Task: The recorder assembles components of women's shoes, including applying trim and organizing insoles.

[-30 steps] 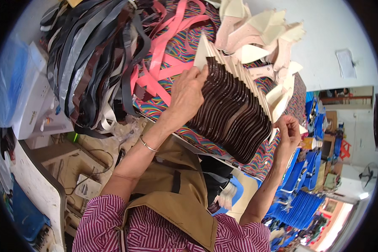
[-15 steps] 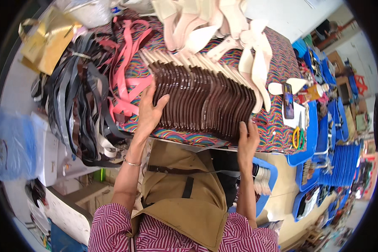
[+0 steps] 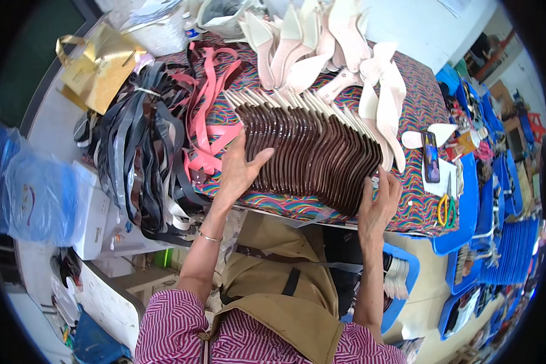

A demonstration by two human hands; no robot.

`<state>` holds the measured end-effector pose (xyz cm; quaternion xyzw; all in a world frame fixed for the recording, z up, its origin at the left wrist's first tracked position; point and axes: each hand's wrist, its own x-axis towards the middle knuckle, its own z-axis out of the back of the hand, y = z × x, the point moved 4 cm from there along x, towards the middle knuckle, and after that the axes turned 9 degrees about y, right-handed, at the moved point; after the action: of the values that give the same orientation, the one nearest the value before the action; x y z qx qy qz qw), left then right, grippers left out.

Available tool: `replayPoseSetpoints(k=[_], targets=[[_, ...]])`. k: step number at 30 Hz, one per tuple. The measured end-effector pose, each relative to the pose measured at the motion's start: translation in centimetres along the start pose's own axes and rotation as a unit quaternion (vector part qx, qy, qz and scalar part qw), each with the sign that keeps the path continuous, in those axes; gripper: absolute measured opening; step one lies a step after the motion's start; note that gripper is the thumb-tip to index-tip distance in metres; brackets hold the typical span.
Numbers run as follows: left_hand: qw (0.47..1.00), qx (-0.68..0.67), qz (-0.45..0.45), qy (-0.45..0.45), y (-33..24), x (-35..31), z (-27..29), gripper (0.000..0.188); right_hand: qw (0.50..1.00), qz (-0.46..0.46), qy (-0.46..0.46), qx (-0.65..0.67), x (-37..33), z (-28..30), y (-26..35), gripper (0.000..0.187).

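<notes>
A long row of shoe insoles (image 3: 303, 151), with shiny dark brown fronts and cream ends pointing to the far side, stands packed on edge on the table. My left hand (image 3: 239, 173) rests against the row's left end, thumb stretched over the front and fingers extended. At the right end, my right hand (image 3: 379, 203) touches the last pieces with thumb and fingers apart; a small pale bit shows between them, too small to name. Neither hand is closed round a piece. Behind the row lie loose cream insoles (image 3: 294, 51).
A patterned cloth (image 3: 421, 91) covers the table. Pink strips (image 3: 206, 91) and a bundle of dark strips (image 3: 130, 133) lie to the left, near a gold bag (image 3: 100, 70). On the right are a phone (image 3: 431, 158), scissors (image 3: 446, 210) and blue trays (image 3: 461, 227).
The whole view has shifted, so the table appears further right and lower. My right hand's fingers have bent more around the row's right end. My left hand stays at the left end.
</notes>
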<state>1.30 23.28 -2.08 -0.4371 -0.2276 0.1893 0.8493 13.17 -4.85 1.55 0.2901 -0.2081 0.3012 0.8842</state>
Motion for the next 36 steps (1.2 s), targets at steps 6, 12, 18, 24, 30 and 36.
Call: replayPoseSetpoints(k=[6,12,18,24,30,36], targets=[[0.990,0.131,0.036,-0.030,1.3,-0.4,-1.1,0.106,0.952,0.143,0.194,0.191,9.8,-5.9,7.7,0.015],[0.993,0.104,0.043,-0.045,1.0,-0.6,-1.6,0.103,0.937,0.219,0.255,0.095,14.2,-12.3,9.8,0.020],[0.993,0.090,0.053,-0.053,0.5,-0.8,-1.2,0.101,0.949,0.150,0.273,0.040,14.5,-14.6,10.1,0.018],[0.994,0.077,0.052,-0.058,0.5,-0.9,-1.2,0.097,0.936,0.157,0.315,0.017,15.6,-15.7,10.0,0.019],[0.994,0.071,0.057,-0.057,0.1,-0.8,-1.0,0.097,0.923,0.147,0.354,0.035,16.5,-16.4,9.9,0.019],[0.995,0.062,0.052,-0.062,0.4,-0.9,-1.2,0.096,0.936,0.160,0.307,0.068,15.6,-16.2,9.4,0.018]])
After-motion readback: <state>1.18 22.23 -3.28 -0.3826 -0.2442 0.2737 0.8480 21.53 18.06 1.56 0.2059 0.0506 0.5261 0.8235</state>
